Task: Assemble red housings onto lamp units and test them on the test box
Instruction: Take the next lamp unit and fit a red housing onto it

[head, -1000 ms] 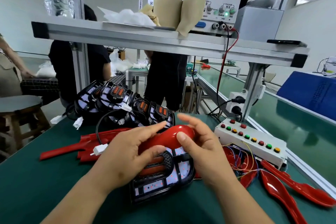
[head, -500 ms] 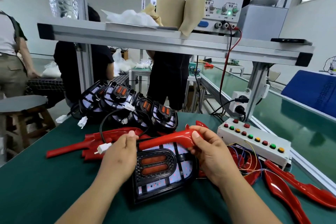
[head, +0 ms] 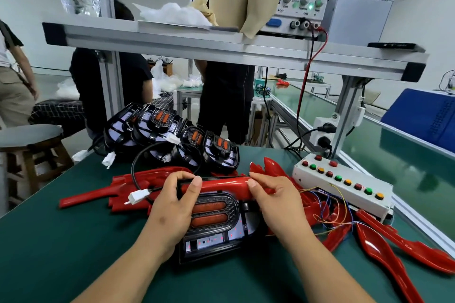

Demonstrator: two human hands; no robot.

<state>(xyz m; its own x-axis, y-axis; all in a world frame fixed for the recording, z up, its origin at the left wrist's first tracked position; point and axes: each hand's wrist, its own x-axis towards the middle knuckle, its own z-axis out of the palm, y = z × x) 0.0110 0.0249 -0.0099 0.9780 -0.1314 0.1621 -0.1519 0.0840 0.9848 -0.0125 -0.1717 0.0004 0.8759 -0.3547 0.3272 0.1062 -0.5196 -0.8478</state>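
**Two hands seat a red housing on a lamp unit**

Both hands hold the red housing along the far edge of the lamp unit, which lies flat on the green bench mat close to the person. The left hand curls thumb and fingers round the housing's left part. The right hand pinches its right end. The housing looks like thin, glossy moulded plastic, so it is probably light, stiff and slippery, with clips that could snap. Holding it near both ends and pressing evenly seems safest. The test box sits to the right.
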